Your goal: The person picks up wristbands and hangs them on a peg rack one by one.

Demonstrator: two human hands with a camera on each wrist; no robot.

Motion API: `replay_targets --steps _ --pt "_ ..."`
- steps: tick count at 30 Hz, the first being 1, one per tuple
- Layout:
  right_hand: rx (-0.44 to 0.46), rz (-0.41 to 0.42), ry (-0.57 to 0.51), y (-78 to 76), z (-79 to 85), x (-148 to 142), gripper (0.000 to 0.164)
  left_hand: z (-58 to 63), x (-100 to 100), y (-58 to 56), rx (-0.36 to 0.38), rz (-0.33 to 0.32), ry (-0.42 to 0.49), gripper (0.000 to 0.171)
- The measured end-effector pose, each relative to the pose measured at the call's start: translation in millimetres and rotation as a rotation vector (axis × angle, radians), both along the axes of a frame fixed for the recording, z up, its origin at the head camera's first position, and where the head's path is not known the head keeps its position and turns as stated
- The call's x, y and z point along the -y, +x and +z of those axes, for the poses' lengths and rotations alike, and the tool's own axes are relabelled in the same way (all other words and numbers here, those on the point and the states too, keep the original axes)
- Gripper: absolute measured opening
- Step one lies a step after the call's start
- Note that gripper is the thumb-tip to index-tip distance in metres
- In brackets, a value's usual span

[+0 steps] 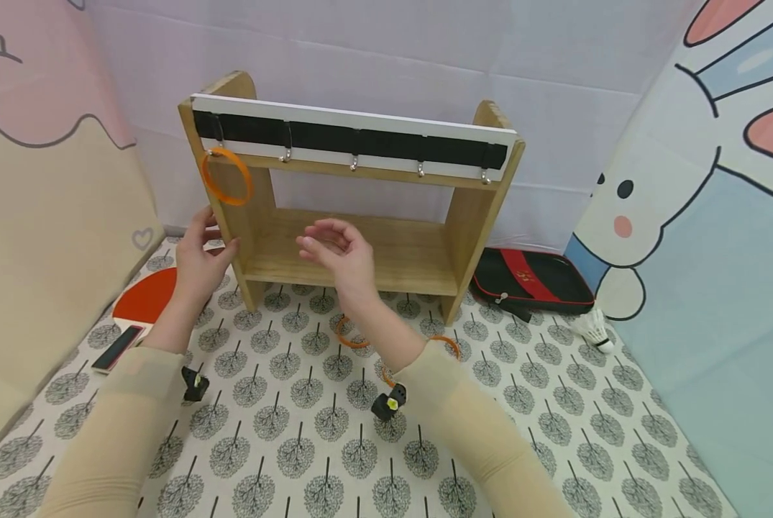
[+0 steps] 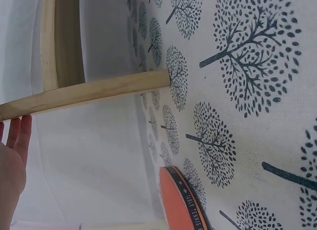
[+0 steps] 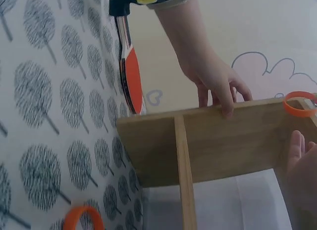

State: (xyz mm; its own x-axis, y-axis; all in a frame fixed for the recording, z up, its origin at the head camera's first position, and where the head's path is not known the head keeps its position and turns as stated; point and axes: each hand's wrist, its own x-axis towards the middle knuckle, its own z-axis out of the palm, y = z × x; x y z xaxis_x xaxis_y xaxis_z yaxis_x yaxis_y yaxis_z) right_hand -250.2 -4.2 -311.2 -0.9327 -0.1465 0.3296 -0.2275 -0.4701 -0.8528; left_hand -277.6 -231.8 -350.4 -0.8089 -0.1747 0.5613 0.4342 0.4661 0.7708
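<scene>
A small wooden shelf [image 1: 360, 248] stands on the table, with a white and black strip [image 1: 386, 145] of several metal hooks along its top front. From the leftmost hook hangs an orange ring [image 1: 247, 188]. My left hand [image 1: 198, 259] grips the shelf's left side panel [image 3: 233, 141], thumb on the inner side and fingers outside. In front of the shelf opening, my right hand [image 1: 344, 259] hovers with loosely bent fingers, holding nothing. Its fingers show below the hanging ring [image 3: 292, 111] in the right wrist view. More orange rings [image 1: 342, 337] lie on the tablecloth, partly behind the right forearm.
A red table tennis paddle [image 1: 142, 296] lies to the left of the shelf, near the left forearm. At the right are a black and red case [image 1: 554, 282] and a white shuttlecock [image 1: 593, 329]. Fabric walls close off the back and both sides.
</scene>
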Motion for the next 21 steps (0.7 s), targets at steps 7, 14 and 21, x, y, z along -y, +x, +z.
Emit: replay_targets --steps 7,14,21 --pt "-0.086 -0.032 0.247 5.1 -2.8 -42 0.035 5.9 -6 7.9 -0.009 -0.005 -0.003 0.061" --pt "-0.180 -0.058 0.484 8.9 -10.7 -77 0.033 4.3 -4 5.5 -0.007 -0.006 0.010 0.060" --pt "-0.208 0.024 0.668 20.7 -31.2 -109 0.031 2.7 -3 3.4 0.009 -0.002 0.022 0.061"
